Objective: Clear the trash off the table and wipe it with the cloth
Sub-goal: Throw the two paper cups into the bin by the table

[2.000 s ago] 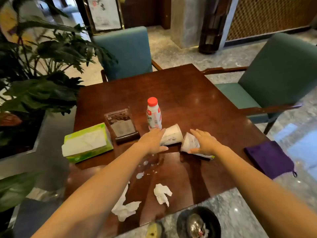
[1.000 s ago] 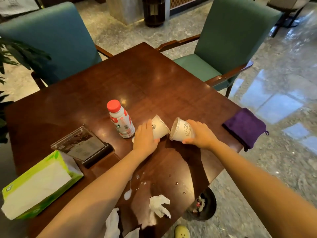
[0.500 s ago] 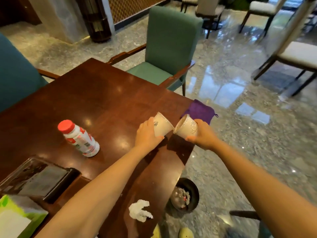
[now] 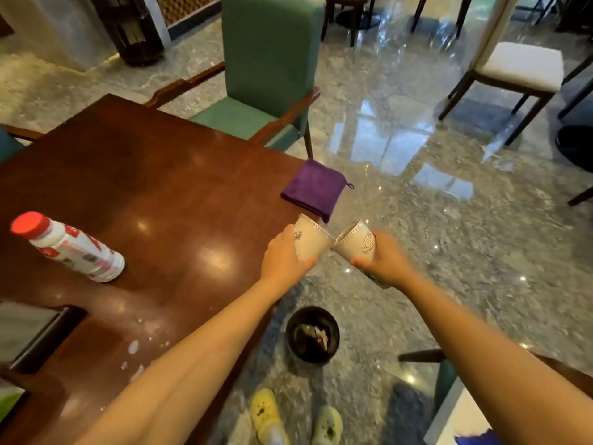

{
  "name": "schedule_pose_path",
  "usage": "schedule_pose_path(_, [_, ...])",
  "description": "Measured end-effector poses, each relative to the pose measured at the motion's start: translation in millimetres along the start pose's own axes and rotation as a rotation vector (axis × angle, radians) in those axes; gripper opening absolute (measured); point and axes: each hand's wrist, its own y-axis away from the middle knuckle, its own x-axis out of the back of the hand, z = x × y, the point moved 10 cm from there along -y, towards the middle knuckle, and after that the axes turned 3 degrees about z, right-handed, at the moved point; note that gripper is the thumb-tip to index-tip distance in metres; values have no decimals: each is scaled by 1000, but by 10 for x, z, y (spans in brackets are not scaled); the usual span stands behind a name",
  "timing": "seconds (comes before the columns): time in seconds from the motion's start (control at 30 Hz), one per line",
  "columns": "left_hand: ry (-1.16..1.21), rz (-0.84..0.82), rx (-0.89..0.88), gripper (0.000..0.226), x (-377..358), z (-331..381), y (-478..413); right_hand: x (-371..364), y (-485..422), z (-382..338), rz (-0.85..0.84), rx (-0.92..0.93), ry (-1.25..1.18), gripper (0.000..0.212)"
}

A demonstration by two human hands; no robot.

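My left hand [image 4: 284, 260] grips a white paper cup [image 4: 309, 240], and my right hand [image 4: 383, 260] grips a second white paper cup [image 4: 354, 242]. Both cups are lifted off the table and their rims touch above the table's right edge. A folded purple cloth [image 4: 311, 189] lies on the table's right corner, just beyond the cups. A white bottle with a red cap [image 4: 69, 247] stands on the dark wooden table [image 4: 144, 175] at the left. White liquid drops [image 4: 134, 348] spot the table's near part. A black trash bin [image 4: 312, 335] stands on the floor below the hands.
A green armchair [image 4: 266, 75] faces the table's far side. A clear sign holder [image 4: 29, 332] and a green tissue box [image 4: 8, 399] sit at the left edge. A white-seated chair [image 4: 516, 69] stands far right. My yellow shoes [image 4: 266, 415] are on the marble floor.
Both hands have lifted the cups off the table and carried them rightward to its edge, above the bin. The view has swung right; the crumpled tissues left the frame.
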Motion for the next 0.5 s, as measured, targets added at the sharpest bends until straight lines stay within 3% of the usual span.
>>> schedule_pose_path(0.2, [72,-54,109,74,-798,-102,244,-371,214,687,-88,-70,19,73])
schedule_pose_path(0.5, [-112,-297,390,86,-2035,-1180,525,-1351,378,1467,-207,-221,79,74])
